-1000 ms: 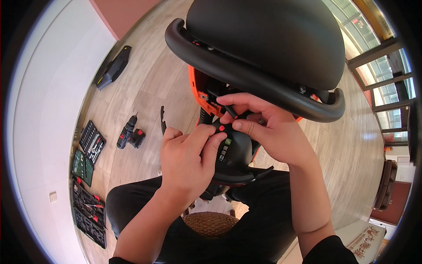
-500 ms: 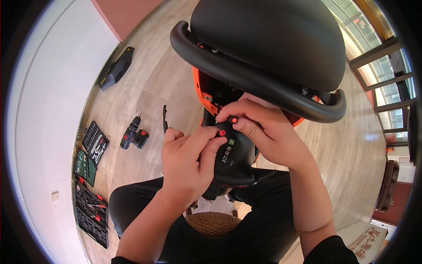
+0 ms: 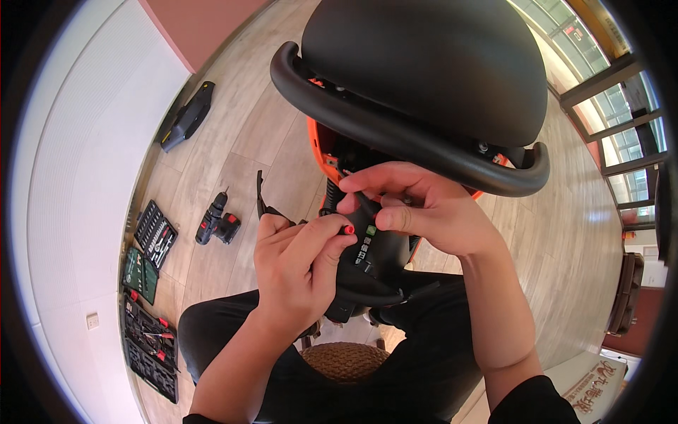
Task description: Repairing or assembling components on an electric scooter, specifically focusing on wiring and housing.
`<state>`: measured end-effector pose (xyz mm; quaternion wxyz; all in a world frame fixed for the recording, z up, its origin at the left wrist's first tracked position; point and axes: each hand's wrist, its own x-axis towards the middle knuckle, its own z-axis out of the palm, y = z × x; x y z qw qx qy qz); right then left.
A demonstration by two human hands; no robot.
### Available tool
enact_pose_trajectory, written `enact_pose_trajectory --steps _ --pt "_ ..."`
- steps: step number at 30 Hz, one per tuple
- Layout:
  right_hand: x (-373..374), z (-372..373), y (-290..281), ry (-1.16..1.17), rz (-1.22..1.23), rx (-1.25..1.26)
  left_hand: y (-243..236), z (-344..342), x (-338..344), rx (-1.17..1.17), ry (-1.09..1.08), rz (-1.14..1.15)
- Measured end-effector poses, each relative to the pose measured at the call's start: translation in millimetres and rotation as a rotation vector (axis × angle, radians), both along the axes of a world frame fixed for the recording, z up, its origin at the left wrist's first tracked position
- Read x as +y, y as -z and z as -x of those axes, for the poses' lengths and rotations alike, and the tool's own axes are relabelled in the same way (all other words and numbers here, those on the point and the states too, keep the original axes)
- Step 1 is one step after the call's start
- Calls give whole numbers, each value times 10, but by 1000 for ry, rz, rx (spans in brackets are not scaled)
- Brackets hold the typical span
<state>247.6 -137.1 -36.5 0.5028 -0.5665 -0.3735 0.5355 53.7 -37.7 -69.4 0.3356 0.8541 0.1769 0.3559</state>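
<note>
My left hand (image 3: 295, 272) pinches a small black cable connector with a red tip (image 3: 349, 230) over a black plastic housing (image 3: 383, 261) that bears a green label. My right hand (image 3: 434, 212), just to the right, has its fingers closed on another black connector (image 3: 365, 205), partly hidden by fingertips. Behind the hands, an orange body panel (image 3: 318, 150) with a dark cavity sits under a black padded seat (image 3: 421, 60) and a curved black grab bar (image 3: 402, 138). The cable run between the two connectors is mostly hidden.
On the wood-look floor (image 3: 261, 111) at left lie a cordless drill (image 3: 215, 222), socket case (image 3: 155, 233), green case (image 3: 140, 274), black tool case (image 3: 150, 344) and black-yellow part (image 3: 187, 116). My dark-clad legs (image 3: 215, 325) straddle a woven seat (image 3: 344, 360). Windows (image 3: 614, 106) line the right.
My left hand and its red-tipped connector have moved slightly down. My right hand has turned its connector, whose red end no longer faces the camera, and shifted downward a little.
</note>
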Motion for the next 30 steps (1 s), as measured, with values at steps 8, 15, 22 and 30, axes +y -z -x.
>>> enact_pose_trajectory --steps 8,15,22,30 --pt "-1 -23 72 23 -66 -31 31 -16 8 -6 3 11" --pt "33 -22 56 11 -105 -83 7 -3 14 -19 -37 14" --pt "28 -55 80 34 -53 -206 -3 3 13 -1 -24 -4" --pt "37 -29 77 12 -90 -144 -1 8 10 8 -23 -4"
